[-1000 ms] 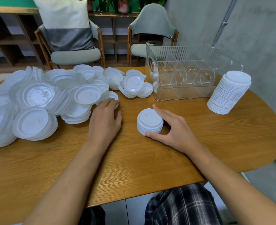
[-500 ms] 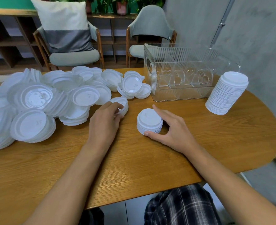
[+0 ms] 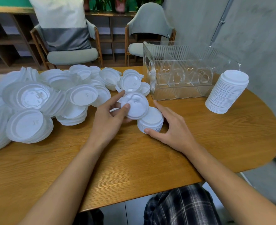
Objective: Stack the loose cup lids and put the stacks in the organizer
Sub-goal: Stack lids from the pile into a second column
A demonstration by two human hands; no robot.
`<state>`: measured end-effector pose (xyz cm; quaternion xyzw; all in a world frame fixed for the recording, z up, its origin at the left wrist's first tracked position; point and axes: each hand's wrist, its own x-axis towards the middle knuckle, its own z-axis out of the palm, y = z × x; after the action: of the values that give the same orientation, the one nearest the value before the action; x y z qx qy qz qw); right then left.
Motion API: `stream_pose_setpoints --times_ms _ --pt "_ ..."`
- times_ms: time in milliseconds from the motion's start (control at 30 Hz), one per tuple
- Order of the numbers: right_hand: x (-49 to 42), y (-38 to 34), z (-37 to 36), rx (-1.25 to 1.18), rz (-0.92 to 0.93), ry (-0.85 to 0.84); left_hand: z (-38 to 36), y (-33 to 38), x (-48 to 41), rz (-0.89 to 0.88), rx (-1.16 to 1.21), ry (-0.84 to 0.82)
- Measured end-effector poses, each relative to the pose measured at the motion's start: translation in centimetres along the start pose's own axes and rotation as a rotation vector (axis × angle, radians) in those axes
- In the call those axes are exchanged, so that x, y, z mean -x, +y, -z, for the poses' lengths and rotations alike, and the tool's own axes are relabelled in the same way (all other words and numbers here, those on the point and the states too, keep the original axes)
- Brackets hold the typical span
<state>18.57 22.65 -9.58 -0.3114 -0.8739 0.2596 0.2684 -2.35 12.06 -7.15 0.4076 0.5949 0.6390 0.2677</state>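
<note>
The left hand (image 3: pixel 108 122) pinches one white round plastic lid (image 3: pixel 136 109) between thumb and fingers, lifted off the wooden tabletop (image 3: pixel 134 159) and tilted, its face turned toward the camera. The short stack of white lids (image 3: pixel 152 122) stands just to the right of this lid and a little nearer to the person. From above, the lid's lower right edge overlaps the stack's far left edge; I cannot tell if they touch. To land flat, the lid probably has to go a small way right and be levelled.

The right hand (image 3: pixel 173 130) holds the short stack, with the thumb on the near side and the forefinger round the far side, so the top is free.

The clear ribbed plastic organizer (image 3: pixel 179 90) stands behind, with a tall stack of white lids (image 3: pixel 226 95) on its right.

The left fingers under the lid are hidden. The heap of loose white lids (image 3: pixel 35 101) is cut off at the left edge. The organizer's compartments are hard to read through the ribs.
</note>
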Motion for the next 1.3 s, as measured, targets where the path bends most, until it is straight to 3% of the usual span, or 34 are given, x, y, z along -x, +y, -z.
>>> stream_pose_setpoints --times_ms 200,333,467,633,767,967,1300 --pt "0.1 -0.2 0.0 -0.038 0.060 0.010 -1.3 -1.0 0.7 -0.112 -0.332 -0.065" --pt "0.1 0.3 -0.2 -0.021 0.096 0.025 -1.8 -1.1 1.1 -0.151 -0.429 -0.127" --pt "0.1 0.3 -0.2 -0.014 0.101 0.011 -1.4 -0.6 1.1 -0.231 -0.526 -0.083" --pt "0.1 0.3 -0.1 -0.045 0.127 0.006 -1.2 -0.2 1.1 -0.223 -0.422 -0.259" --pt "0.2 0.1 -0.2 -0.073 0.107 0.016 -1.7 -0.5 1.1 -0.211 -0.373 -0.165" --pt "0.2 0.4 -0.3 -0.064 0.087 0.017 -2.9 -0.8 1.2 -0.268 -0.484 -0.085" --pt "0.0 0.7 -0.4 -0.064 0.113 0.007 -2.9 -1.3 1.2 -0.264 -0.522 -0.104"
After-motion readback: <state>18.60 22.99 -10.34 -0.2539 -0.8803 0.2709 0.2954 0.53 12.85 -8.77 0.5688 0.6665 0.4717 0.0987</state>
